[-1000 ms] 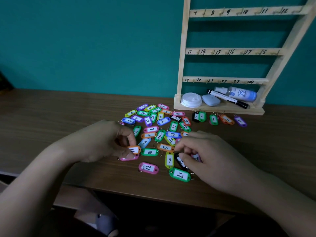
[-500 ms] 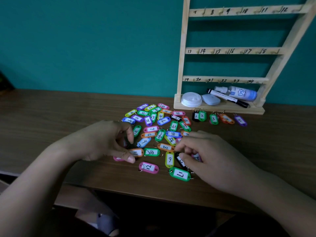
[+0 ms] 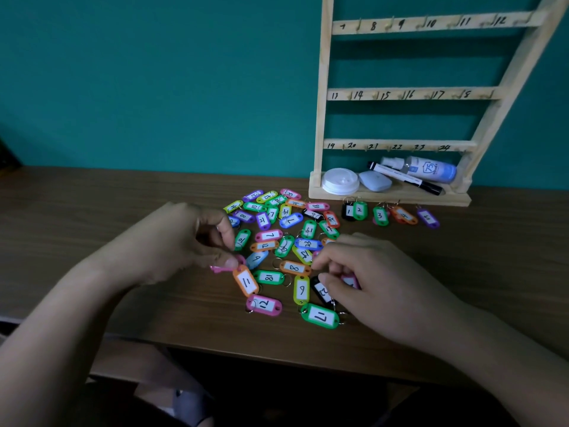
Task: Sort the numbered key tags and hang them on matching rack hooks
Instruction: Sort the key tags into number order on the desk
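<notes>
Open table surface is seen at the left. A pink tag is pinched by the left hand at the left edge of the tag pile. The right hand is curled at the pile's near right edge; its grip cannot be told. The rack is stood far right.

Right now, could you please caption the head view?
Left hand pinches a pink tag, right hand picks through numbered key tags by the rack.

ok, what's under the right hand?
A black tag sticks out from under the right hand, and a sliver of pink tag shows between its curled fingers. The hand covers the pink tag's number and anything else beneath the palm.
</notes>
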Available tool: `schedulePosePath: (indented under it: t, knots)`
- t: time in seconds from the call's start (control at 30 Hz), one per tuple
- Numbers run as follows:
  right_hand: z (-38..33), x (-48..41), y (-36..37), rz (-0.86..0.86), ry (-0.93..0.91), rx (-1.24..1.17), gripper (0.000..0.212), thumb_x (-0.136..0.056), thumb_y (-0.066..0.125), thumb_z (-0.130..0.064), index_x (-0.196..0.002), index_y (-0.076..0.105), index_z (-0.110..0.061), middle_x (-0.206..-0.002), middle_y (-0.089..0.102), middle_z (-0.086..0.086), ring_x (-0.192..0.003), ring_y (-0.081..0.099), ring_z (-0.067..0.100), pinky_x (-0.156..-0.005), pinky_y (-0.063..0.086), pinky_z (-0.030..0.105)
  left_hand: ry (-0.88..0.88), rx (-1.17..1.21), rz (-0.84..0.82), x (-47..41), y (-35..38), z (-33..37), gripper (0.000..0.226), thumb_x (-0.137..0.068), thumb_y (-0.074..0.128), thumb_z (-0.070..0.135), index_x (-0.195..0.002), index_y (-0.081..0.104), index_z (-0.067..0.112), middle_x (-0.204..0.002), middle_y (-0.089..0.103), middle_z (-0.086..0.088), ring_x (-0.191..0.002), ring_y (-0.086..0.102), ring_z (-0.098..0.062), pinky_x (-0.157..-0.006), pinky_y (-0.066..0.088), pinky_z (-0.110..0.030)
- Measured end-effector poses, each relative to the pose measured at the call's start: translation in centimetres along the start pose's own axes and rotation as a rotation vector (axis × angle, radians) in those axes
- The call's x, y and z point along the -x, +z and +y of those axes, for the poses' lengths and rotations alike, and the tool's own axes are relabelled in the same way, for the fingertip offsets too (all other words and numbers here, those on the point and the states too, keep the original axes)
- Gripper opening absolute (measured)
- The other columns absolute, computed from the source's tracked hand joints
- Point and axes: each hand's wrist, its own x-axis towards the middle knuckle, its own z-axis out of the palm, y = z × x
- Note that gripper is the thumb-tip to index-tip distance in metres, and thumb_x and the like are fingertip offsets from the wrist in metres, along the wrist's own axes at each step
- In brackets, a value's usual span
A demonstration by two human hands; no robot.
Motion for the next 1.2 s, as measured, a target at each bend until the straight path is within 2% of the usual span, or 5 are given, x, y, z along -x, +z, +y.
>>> schedulePosePath:
  t: [0.3, 0.47, 0.77, 1.0, 1.2]
  knots:
    - [0.1, 0.0, -0.3, 0.010, 0.024, -0.012, 0.012, -0.100, 0.067, -0.030, -0.110, 0.072, -0.035, -0.089, 0.057, -0.017, -0.089, 0.053, 0.002, -0.074, 0.046, 0.027, 0.058, 0.107, 0.191, -0.1, 0.7, 1.6, 0.016, -0.088, 0.084, 0.024, -0.089, 0.079, 0.039, -0.081, 0.076, 0.026, -0.079, 0.071, 0.003, -0.069, 0.047, -0.011]
    - [0.0, -0.1, 0.1, 0.103, 0.065, -0.118, 0.015, -0.098, 0.070, -0.040, -0.112, 0.071, -0.035, -0.088, 0.063, -0.015, -0.087, 0.060, 0.003, -0.074, 0.050, 0.028, 0.077, 0.356, 0.169, -0.6, 2.1, 3.9, 0.013, -0.092, 0.081, 0.022, -0.096, 0.079, 0.034, -0.088, 0.079, 0.015, -0.081, 0.076, -0.012, -0.081, 0.061, -0.039]
    - [0.6, -0.4, -0.8, 0.135, 0.096, -0.294, 0.009, -0.101, 0.069, -0.037, -0.094, 0.070, -0.031, -0.084, 0.071, -0.012, -0.082, 0.068, 0.005, -0.077, 0.056, 0.043, 0.206, 0.540, 0.156, -1.6, 5.0, 8.6, 0.008, -0.093, 0.080, 0.018, -0.094, 0.080, 0.026, -0.086, 0.078, 0.007, -0.070, 0.065, 0.004, -0.068, 0.045, -0.010]
    - [2.5, -0.3, -2.9, 0.012, 0.151, -0.450, 0.005, -0.098, 0.076, -0.025, -0.095, 0.079, -0.025, -0.091, 0.078, -0.006, -0.090, 0.073, 0.009, -0.090, 0.059, 0.048, 0.154, 0.852, 0.221, -2.9, 6.2, 10.5, 0.021, -0.085, 0.085, 0.015, -0.101, 0.071, 0.012, -0.091, 0.079, -0.009, -0.085, 0.074, -0.030, -0.079, 0.057, -0.038]
    - [3.6, -0.2, -4.1, 0.023, 0.196, -0.376, 0.003, -0.097, 0.076, -0.025, -0.099, 0.078, -0.024, -0.090, 0.077, -0.004, -0.080, 0.074, 0.009, -0.082, 0.061, 0.040, 0.192, 0.618, 0.320, -4.1, 7.7, 11.9, 0.010, -0.087, 0.084, 0.027, -0.088, 0.075, 0.024, -0.082, 0.075, 0.010, -0.079, 0.069, -0.004, -0.068, 0.050, -0.016]
